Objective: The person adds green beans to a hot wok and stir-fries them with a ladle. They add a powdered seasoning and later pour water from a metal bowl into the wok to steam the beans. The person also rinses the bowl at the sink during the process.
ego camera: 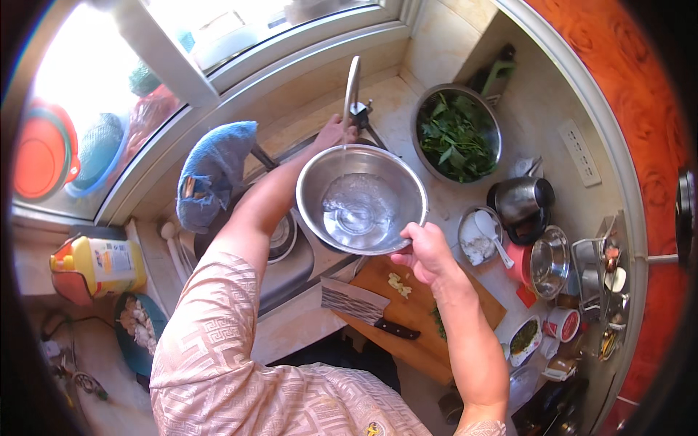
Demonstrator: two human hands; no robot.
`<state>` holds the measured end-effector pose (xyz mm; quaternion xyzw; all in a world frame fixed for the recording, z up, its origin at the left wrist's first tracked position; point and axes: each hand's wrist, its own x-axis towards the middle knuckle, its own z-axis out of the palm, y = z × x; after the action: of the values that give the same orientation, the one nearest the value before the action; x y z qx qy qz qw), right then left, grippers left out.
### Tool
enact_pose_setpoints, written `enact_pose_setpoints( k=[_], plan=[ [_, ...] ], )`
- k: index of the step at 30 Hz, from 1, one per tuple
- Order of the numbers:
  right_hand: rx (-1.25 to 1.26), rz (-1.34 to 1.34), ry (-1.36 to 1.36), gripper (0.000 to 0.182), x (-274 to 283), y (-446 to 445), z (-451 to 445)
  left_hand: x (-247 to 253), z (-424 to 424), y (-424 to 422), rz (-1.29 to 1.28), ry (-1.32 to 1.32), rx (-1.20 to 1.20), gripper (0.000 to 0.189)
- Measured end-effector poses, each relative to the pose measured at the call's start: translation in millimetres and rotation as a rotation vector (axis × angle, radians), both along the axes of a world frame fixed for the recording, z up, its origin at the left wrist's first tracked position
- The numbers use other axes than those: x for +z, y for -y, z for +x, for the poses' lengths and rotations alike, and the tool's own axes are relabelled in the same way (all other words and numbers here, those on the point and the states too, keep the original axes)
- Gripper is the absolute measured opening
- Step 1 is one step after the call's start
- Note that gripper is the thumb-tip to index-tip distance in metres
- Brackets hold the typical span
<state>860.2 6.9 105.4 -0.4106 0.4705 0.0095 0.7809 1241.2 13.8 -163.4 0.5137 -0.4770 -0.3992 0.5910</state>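
Observation:
My right hand (428, 250) grips the near right rim of a stainless steel bowl (308, 204), thumb over the edge and fingers below. Clear water (357, 204) pools in the bowl, its surface rippled. From the curved metal faucet (353, 82) above, a thin stream falls into it. My left hand (332, 133) reaches behind the bowl to the faucet's base; whether its fingers close on a handle is unclear. The bowl hides part of the double sink (289, 280), and my left arm crosses over the sink's left side.
A steel bowl of leafy greens (458, 136) stands at the back right. A cleaver (371, 310) and chopped garlic (399, 285) lie on the wooden cutting board (474, 297). A bowl of white powder with a spoon (480, 242) sits nearby. A blue towel (215, 163) hangs left.

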Motion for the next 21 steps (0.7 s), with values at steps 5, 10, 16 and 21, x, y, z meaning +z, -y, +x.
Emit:
enact_pose_setpoints(
  k=[5,10,16,21],
  plan=[
    [-0.020,0.004,-0.029,0.015,-6,3,-2,13,-15,6,0.009,0.682,0.132,0.011],
    [-0.017,-0.003,-0.002,0.015,-5,4,0,20,-15,1,0.003,-0.150,-0.012,0.014],
    [-0.006,-0.021,-0.002,0.015,-4,4,2,20,-17,-2,-0.061,-0.367,-0.012,0.017],
    [0.000,-0.024,0.000,0.016,-6,6,0,20,-15,-1,0.004,-0.170,0.035,0.017]
  ],
)
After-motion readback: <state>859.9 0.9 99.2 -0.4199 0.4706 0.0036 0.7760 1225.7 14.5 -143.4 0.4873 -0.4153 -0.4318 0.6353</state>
